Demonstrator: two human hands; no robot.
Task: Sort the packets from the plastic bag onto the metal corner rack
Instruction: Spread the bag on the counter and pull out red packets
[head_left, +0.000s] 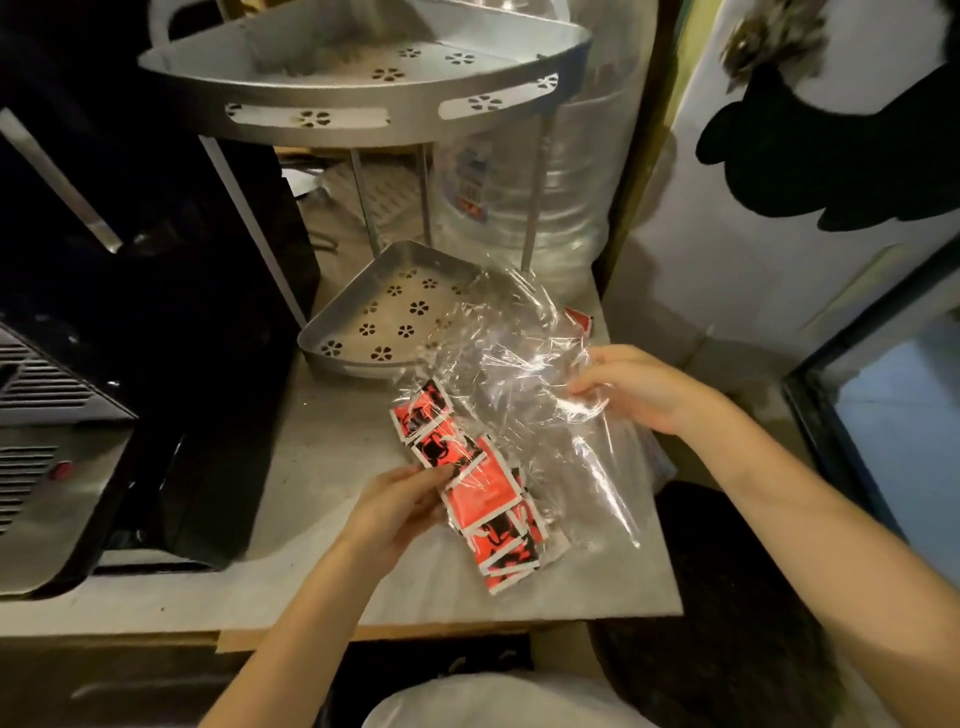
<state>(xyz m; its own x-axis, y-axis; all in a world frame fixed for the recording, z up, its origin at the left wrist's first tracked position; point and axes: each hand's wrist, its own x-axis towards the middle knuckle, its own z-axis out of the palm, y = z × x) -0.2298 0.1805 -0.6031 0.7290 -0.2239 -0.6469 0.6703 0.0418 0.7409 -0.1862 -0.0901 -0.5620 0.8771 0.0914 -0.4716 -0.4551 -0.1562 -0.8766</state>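
A clear plastic bag (524, 364) lies crumpled on the grey counter, with several red, black and white packets (480, 493) bunched in its lower end. My left hand (397, 506) pinches the packets through the bag's lower left side. My right hand (631, 387) grips the bag's upper right edge. The metal corner rack stands behind: its lower shelf (345, 332) with flower-shaped holes holds nothing, and part of it is covered by the bag. Its upper shelf (332, 111) is above. One more red packet (581, 318) shows behind the bag.
A dark appliance (156, 291) with vents stands at the left. A large clear water bottle (524, 176) sits behind the rack. A white wall (769, 260) is at the right. The counter's front edge (467, 618) is near me.
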